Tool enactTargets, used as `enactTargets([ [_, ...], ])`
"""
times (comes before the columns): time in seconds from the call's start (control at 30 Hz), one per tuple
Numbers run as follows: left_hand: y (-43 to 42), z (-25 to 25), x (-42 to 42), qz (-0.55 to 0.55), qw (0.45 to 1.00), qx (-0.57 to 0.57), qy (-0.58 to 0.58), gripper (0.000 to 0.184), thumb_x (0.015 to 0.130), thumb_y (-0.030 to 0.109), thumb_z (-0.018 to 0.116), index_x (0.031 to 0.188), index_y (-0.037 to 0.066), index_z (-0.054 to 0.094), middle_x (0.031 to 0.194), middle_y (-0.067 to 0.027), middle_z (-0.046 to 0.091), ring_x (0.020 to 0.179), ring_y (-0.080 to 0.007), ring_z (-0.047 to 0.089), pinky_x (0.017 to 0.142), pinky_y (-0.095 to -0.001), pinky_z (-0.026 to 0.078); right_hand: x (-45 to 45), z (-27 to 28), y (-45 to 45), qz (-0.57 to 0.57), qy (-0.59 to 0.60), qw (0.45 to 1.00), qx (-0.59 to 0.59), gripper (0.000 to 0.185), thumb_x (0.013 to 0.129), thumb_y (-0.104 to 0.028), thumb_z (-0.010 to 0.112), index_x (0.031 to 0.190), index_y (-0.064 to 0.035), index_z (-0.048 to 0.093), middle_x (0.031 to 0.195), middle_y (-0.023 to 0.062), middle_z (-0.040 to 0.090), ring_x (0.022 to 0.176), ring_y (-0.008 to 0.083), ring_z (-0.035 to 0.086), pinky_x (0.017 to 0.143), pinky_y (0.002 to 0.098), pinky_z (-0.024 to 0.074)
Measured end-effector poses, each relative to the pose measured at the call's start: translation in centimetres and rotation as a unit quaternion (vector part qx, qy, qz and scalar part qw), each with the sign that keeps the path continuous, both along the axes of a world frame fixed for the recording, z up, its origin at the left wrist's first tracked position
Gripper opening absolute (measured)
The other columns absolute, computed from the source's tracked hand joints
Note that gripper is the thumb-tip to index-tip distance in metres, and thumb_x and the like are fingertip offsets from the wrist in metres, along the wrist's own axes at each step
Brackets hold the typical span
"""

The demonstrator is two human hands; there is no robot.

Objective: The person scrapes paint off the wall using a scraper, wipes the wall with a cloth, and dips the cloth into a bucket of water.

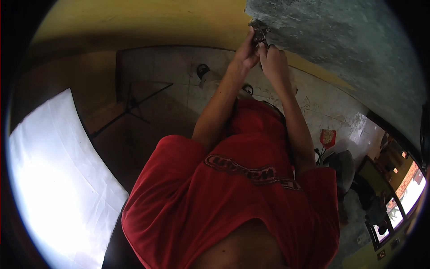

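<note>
Both my hands are raised together at the lower edge of a grey, rough wall surface [331, 49]. My left hand [246, 54] is closed around the side of a small, dark, rough-looking object [260, 32] with a few shiny spots, whose kind I cannot make out. Pressed against its lower end are the curled fingers of my right hand [274, 62]. The top of this object is close to the wall's corner; whether it touches is unclear. Part of it is hidden behind my fingers.
A yellow wall [134, 22] runs along the top left. On the pale tiled floor [172, 67] stands a thin black tripod stand [132, 105]. A bright white panel [67, 188] fills the left side. At right are a red dustpan [328, 138] with debris and windows [396, 213].
</note>
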State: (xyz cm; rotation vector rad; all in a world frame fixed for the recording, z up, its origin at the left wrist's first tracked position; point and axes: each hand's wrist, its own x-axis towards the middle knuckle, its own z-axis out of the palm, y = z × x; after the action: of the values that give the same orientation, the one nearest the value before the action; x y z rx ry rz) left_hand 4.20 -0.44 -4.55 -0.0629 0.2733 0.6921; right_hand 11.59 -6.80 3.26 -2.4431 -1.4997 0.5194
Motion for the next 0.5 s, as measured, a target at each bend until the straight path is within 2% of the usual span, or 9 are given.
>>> enactTargets([
  [0.07, -0.2, 0.1, -0.4, -0.003, 0.999, 0.015, 0.05, 0.053, 0.095, 0.052, 0.047, 0.121, 0.007, 0.055, 0.116, -0.0104, 0.061, 0.106, -0.0238, 0.059, 0.095, -0.039, 0.051, -0.8, 0.5, -0.2, -0.026, 0.038, 0.998, -0.043, 0.05, 0.097, -0.04, 0.042, 0.09, 0.0035, 0.064, 0.089, 0.0269, 0.066, 0.085, 0.0429, 0.066, 0.077, 0.0494, 0.0534],
  [0.13, -0.4, -0.7, 0.7, -0.001, 0.996, -0.035, -0.077, 0.049, 0.096, 0.048, 0.048, 0.119, 0.005, 0.054, 0.112, -0.0125, 0.062, 0.102, -0.0249, 0.063, 0.088, -0.0368, 0.055, -0.2, 3.4, 0.2, -0.024, 0.02, 0.997, -0.075, 0.05, 0.097, -0.04, 0.042, 0.089, 0.0036, 0.064, 0.089, 0.0269, 0.066, 0.086, 0.0435, 0.065, 0.078, 0.05, 0.0529],
  [0.17, -0.5, -1.0, 1.0, 0.002, 0.996, -0.034, -0.078, 0.049, 0.096, 0.048, 0.048, 0.119, 0.005, 0.054, 0.112, -0.0125, 0.062, 0.102, -0.0249, 0.063, 0.088, -0.0368, 0.055, -0.1, 4.3, 0.6, -0.019, 0.005, 0.994, -0.104, 0.05, 0.097, -0.04, 0.042, 0.089, 0.0037, 0.064, 0.089, 0.0268, 0.066, 0.086, 0.044, 0.065, 0.078, 0.0507, 0.0524],
  [0.23, -0.9, -0.8, 1.7, -0.001, 0.962, -0.127, -0.24, 0.047, 0.097, 0.046, 0.048, 0.117, 0.005, 0.055, 0.111, -0.0124, 0.063, 0.1, -0.0247, 0.063, 0.086, -0.037, 0.056, -0.2, 4.6, 0.5, -0.01, -0.001, 0.995, -0.096, 0.05, 0.097, -0.04, 0.043, 0.088, 0.0035, 0.065, 0.089, 0.0272, 0.066, 0.086, 0.0444, 0.065, 0.078, 0.051, 0.052],
  [0.27, -0.8, -0.7, 1.4, -0.001, 0.962, -0.127, -0.24, 0.047, 0.097, 0.046, 0.048, 0.117, 0.005, 0.055, 0.111, -0.0124, 0.063, 0.1, -0.0247, 0.063, 0.086, -0.037, 0.056, -0.2, 4.7, 0.5, -0.001, -0.006, 0.996, -0.085, 0.05, 0.097, -0.04, 0.043, 0.088, 0.0033, 0.066, 0.089, 0.0276, 0.066, 0.086, 0.0448, 0.064, 0.078, 0.0513, 0.0516],
  [0.33, -0.3, 0.2, 0.1, -0.017, 0.998, -0.055, -0.028, 0.046, 0.097, 0.046, 0.048, 0.118, 0.005, 0.055, 0.111, -0.0117, 0.063, 0.098, -0.0238, 0.063, 0.084, -0.0365, 0.056, -0.3, 2.5, 0.1, -0.004, 0.016, 0.998, -0.054, 0.05, 0.097, -0.04, 0.043, 0.088, 0.0027, 0.066, 0.089, 0.0275, 0.066, 0.086, 0.0447, 0.064, 0.078, 0.0511, 0.0517],
  [0.37, 0.1, 0.3, -0.5, -0.019, 0.998, -0.053, -0.028, 0.046, 0.097, 0.046, 0.048, 0.118, 0.005, 0.055, 0.111, -0.0117, 0.063, 0.098, -0.0238, 0.063, 0.084, -0.0365, 0.056, -0.3, 1.2, -0.1, -0.008, 0.041, 0.999, -0.022, 0.049, 0.097, -0.04, 0.044, 0.088, 0.0021, 0.067, 0.089, 0.0273, 0.066, 0.086, 0.0447, 0.064, 0.077, 0.051, 0.0518],
  [0.43, 0.6, 0.0, -0.8, -0.034, 0.999, 0.021, 0.006, 0.047, 0.096, 0.046, 0.049, 0.121, 0.006, 0.055, 0.116, -0.0095, 0.061, 0.104, -0.0233, 0.06, 0.095, -0.0366, 0.051, 0.2, 0.4, -0.1, -0.007, 0.06, 0.998, -0.013, 0.049, 0.097, -0.04, 0.044, 0.088, 0.0026, 0.067, 0.089, 0.0271, 0.066, 0.086, 0.0445, 0.064, 0.077, 0.0509, 0.0517],
  [0.5, -0.3, 0.5, 0.1, -0.002, 1.0, -0.004, 0.006, 0.048, 0.096, 0.046, 0.049, 0.122, 0.006, 0.054, 0.116, -0.0097, 0.061, 0.104, -0.0233, 0.06, 0.094, -0.0367, 0.051, 0.4, 1.1, 0.2, 0.0, 0.082, 0.997, -0.004, 0.049, 0.097, -0.04, 0.044, 0.087, 0.003, 0.066, 0.089, 0.0268, 0.066, 0.085, 0.0444, 0.064, 0.076, 0.0508, 0.0517],
])
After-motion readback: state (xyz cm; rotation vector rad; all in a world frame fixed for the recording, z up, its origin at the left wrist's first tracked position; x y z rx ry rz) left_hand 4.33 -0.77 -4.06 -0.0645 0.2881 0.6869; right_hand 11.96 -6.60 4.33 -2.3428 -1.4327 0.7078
